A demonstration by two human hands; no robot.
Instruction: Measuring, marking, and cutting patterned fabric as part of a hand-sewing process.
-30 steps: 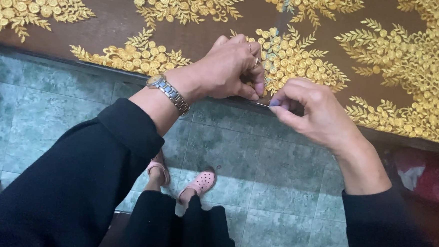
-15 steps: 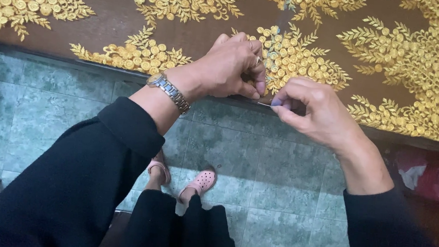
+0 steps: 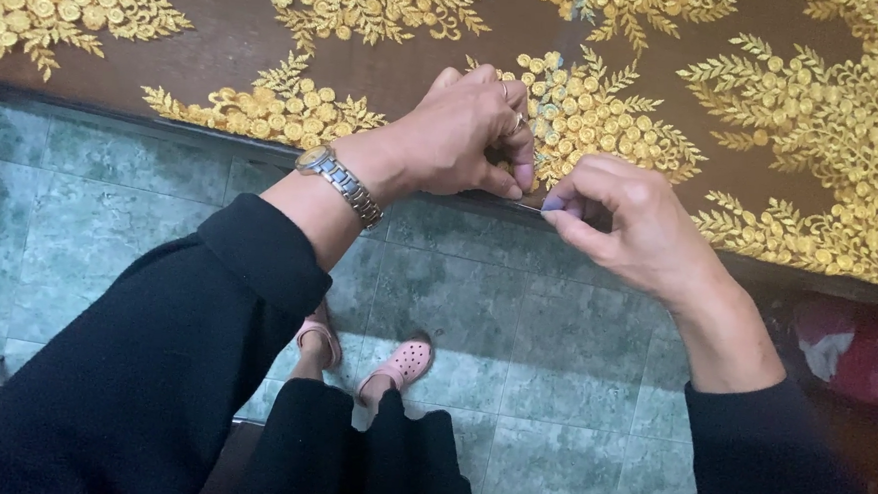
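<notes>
Barely shifted: my right hand pinches the needle, pointing left toward my left hand gripping the fabric edge.

A brown fabric embroidered with gold leaf and round floral motifs is stretched flat across the upper part of the view. Its near edge runs along a dark frame bar. Below lies a green stone-tiled floor.
</notes>
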